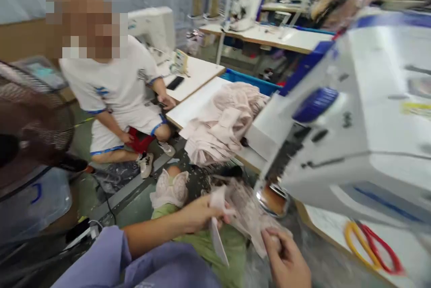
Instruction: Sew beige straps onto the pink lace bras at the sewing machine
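My left hand [200, 212] is closed on the upper left end of a pale pink lace garment piece [244, 207], with a smooth band of it looped over the fingers and a pale strip hanging below. My right hand [288, 256] pinches the lower right end of the same lace between thumb and fingers. The lace stretches between both hands, above my lap and just below the head of a white sewing machine [346, 144]. A lace bra [171, 189] with two cups rests on my knee, left of the hands.
Pale pink fabric pieces [232, 117] are heaped on the white table's left end. Scissors with yellow and red handles [373, 247] lie at the right. A person [114, 86] in white crouches at the left, near a fan [33, 130] and a clear plastic bin [40, 202].
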